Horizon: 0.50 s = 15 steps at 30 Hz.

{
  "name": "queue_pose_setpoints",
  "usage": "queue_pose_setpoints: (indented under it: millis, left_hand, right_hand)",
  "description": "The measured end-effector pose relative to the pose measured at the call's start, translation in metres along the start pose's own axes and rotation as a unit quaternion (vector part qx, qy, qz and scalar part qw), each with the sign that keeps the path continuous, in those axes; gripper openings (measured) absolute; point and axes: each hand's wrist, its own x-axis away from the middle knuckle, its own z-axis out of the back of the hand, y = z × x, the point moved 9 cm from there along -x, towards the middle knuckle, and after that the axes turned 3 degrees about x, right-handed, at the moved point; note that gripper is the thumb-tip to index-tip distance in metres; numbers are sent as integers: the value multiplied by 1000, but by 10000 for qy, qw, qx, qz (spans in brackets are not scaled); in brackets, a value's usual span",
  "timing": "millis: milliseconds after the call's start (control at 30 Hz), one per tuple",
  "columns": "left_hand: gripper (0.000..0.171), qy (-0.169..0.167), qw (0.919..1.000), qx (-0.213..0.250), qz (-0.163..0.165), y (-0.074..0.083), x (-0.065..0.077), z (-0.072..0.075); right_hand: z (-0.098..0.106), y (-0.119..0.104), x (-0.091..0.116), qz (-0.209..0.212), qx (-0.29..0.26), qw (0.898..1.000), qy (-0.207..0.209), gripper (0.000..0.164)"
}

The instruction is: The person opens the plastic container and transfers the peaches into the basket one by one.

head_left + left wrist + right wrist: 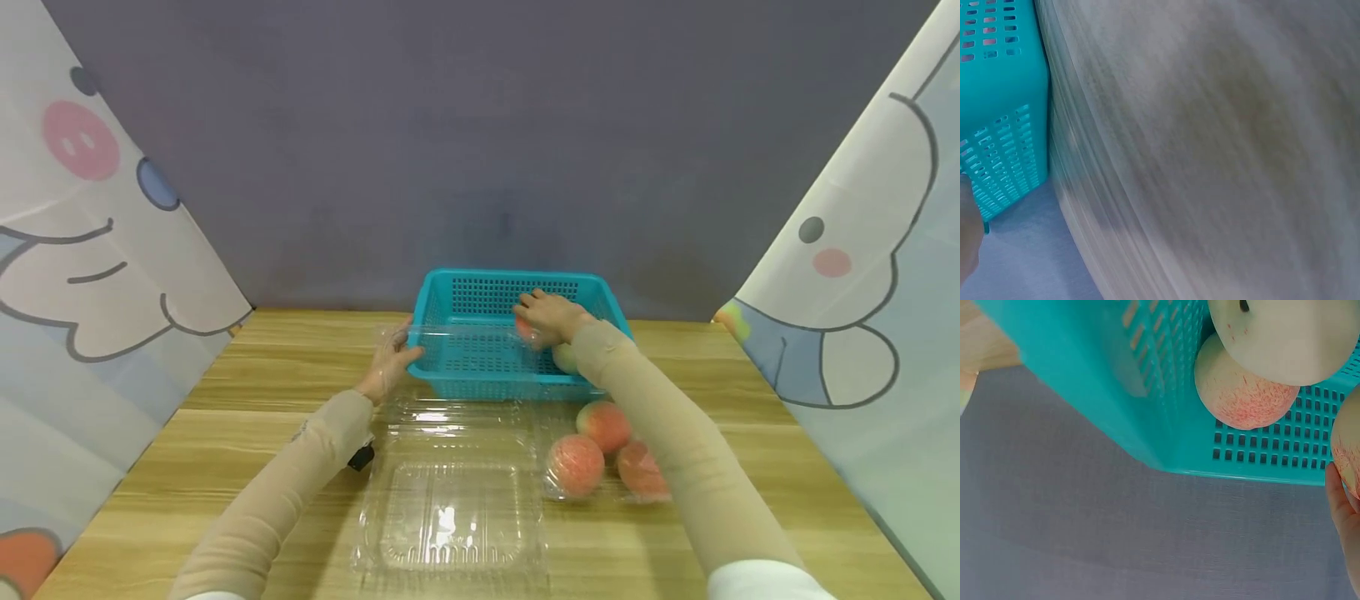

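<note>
My right hand [551,318] reaches into the turquoise basket [487,386] and grips a reddish peach [525,328], its fingers curled over the top. In the right wrist view, this peach [1349,440] is at the right edge, with a fingertip against it. Two pale peaches lie in the basket near it: an upper peach [1291,337] overlaps a blushed peach [1244,394]. At the basket's left side, my left hand [387,364] rests with extended fingers and thumb against the wall. Only a sliver of that hand [967,231] shows in the left wrist view.
A clear plastic container [450,508] lies in front of the basket, with transparent plastic overlapping the basket's front. To its right are an upper peach [604,426], a front peach [576,465] and a third peach [641,469] beside my right forearm. Behind stands a grey wall [480,167].
</note>
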Motion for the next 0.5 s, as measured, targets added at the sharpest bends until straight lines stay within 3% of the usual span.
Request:
queue_pose_setpoints:
  millis: [267,500]
  left_hand:
    - [67,41,9996,-228,-157,3,2,-4]
    - [73,37,9998,185,-87,-4,8,-7]
  right_hand:
    - [-14,5,-5,-241,235,9973,-659,68]
    - [-32,7,-4,-629,917,9841,-1383,71]
